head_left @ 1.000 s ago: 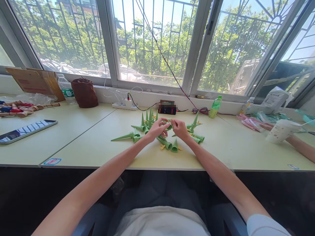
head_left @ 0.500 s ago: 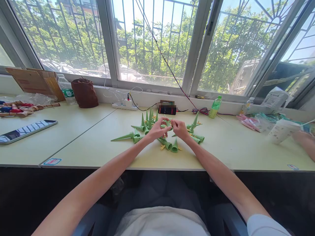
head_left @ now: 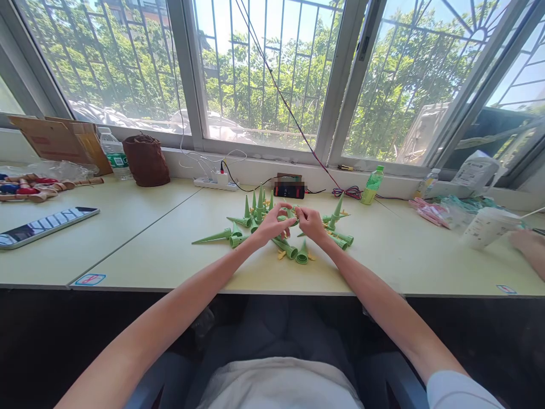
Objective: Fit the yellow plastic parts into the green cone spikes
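Observation:
My left hand [head_left: 273, 225] and my right hand [head_left: 310, 222] meet over the middle of a pile of green cones. The left fingers are curled, with the thumb reaching to the right fingertips. My right hand is closed in a pinch. Whatever lies between the fingertips is too small and covered to name. Around them, a cluster of upright green cones [head_left: 259, 207] stands behind the left hand, and a long green cone [head_left: 213, 237] lies to its left. Nearer me are a cone with its open end facing me [head_left: 302, 254] and a small yellow piece [head_left: 281, 255].
A phone [head_left: 289, 190] leans at the back by a power strip [head_left: 216, 183]. Left are a larger phone [head_left: 46, 227] and a brown pouch [head_left: 145, 161]. Right are a green bottle [head_left: 372, 186], a white cup [head_left: 489, 227], plastic bags and another person's hand [head_left: 528, 247].
My left fingers have shifted slightly, the thumb now straighter toward the right fingertips. My right hand stays put. The other person's hand at the right has drawn back from the cup.

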The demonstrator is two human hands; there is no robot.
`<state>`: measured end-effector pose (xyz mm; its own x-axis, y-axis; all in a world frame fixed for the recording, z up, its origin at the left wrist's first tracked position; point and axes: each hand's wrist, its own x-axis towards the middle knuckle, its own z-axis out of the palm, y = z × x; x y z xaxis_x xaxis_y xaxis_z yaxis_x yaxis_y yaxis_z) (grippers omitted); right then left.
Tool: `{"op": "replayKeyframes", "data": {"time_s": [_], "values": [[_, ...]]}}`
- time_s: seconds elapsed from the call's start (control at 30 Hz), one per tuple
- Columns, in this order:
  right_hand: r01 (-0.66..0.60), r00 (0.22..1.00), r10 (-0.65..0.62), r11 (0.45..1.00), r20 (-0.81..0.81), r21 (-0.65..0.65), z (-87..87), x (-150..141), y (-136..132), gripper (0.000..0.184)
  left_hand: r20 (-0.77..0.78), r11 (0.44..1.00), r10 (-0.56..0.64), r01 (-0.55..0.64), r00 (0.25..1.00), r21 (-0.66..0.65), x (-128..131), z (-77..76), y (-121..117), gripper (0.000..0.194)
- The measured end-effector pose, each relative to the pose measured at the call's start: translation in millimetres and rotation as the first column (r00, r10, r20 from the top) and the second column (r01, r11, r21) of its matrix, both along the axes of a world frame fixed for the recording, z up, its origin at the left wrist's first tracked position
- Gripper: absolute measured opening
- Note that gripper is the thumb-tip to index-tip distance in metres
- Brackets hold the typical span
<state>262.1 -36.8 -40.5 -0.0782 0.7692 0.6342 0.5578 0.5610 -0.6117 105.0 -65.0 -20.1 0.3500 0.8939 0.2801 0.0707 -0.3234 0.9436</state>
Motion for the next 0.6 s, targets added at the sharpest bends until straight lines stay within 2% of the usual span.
{"op": "replayKeyframes", "data": {"time_s": [0.6], "values": [[-0.011, 1.000, 0.011, 1.000, 0.003, 0.016, -1.1, 0.5, 0.7, 0.044, 0.010, 0.999, 0.012, -0.012, 1.000, -0.040, 0.8, -0.4, 1.4, 0.046]]}}
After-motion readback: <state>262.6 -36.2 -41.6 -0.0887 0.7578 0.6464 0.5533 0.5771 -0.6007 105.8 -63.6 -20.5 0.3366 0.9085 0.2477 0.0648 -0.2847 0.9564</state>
